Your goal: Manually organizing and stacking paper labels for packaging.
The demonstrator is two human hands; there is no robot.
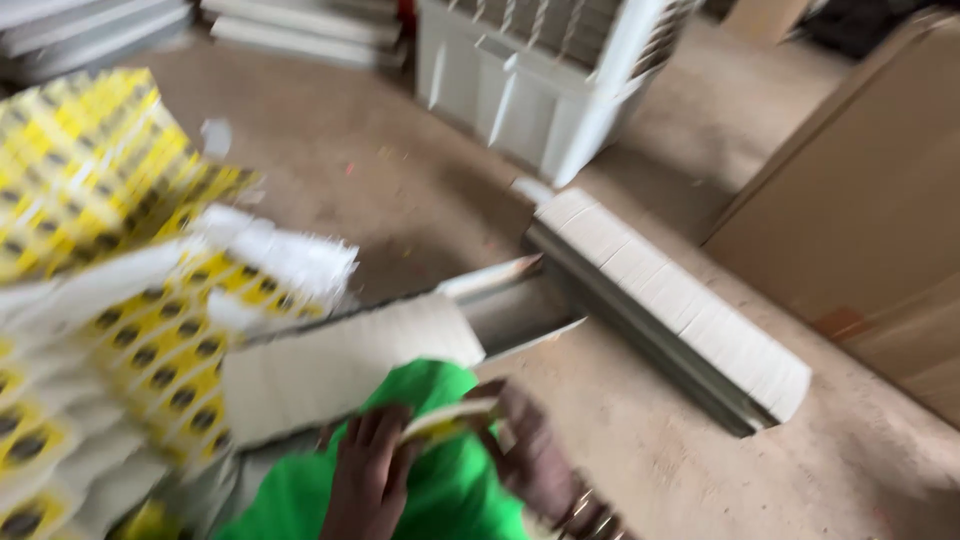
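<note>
Both my hands hold a small bundle of flat cards (447,420), white with yellow print, low in the middle of the view. My left hand (367,478) grips its near left end. My right hand (537,462) closes on the right end, with bangles at the wrist. Below them lies my green clothing (445,495). Behind the hands a long row of white cards (340,365) stands on edge in a metal tray. The picture is blurred by motion.
Stacks of yellow printed sheets with black dots (90,290) fill the left. A second long tray of white cards (680,300) lies on the concrete floor to the right. A white plastic cooler (540,80) stands at the back, brown cardboard (870,200) on the right.
</note>
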